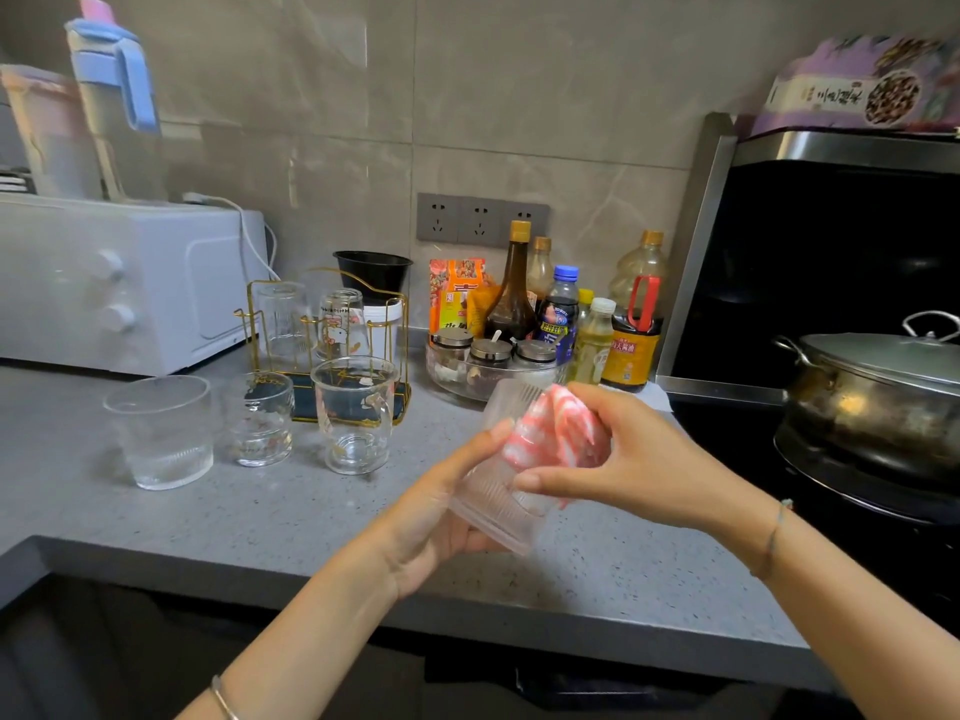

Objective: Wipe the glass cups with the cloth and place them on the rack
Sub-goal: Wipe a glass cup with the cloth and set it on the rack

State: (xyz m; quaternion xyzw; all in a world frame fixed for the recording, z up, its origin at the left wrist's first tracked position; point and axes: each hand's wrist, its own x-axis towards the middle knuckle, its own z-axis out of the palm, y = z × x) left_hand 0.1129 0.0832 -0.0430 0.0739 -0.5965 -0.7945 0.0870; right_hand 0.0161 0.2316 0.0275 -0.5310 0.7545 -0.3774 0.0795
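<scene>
My left hand (441, 517) grips a ribbed glass cup (493, 498), tilted with its mouth up to the right, above the counter's front. My right hand (634, 459) holds a pink and white cloth (558, 428) pushed into the cup's mouth. A gold wire rack (382, 304) stands at the back of the counter with two glasses upside down on it (283, 319) (343, 322). In front of the rack stand three glasses upright: a wide ribbed one (163, 431), a small patterned one (262, 418) and a handled mug (353, 413).
A white microwave (119, 283) sits at the left. Sauce bottles (566, 309) and a glass bowl of spice jars (488, 363) stand behind my hands. A black stove with a lidded metal pot (878, 397) is at the right. The grey counter's front edge (467, 621) runs below my wrists.
</scene>
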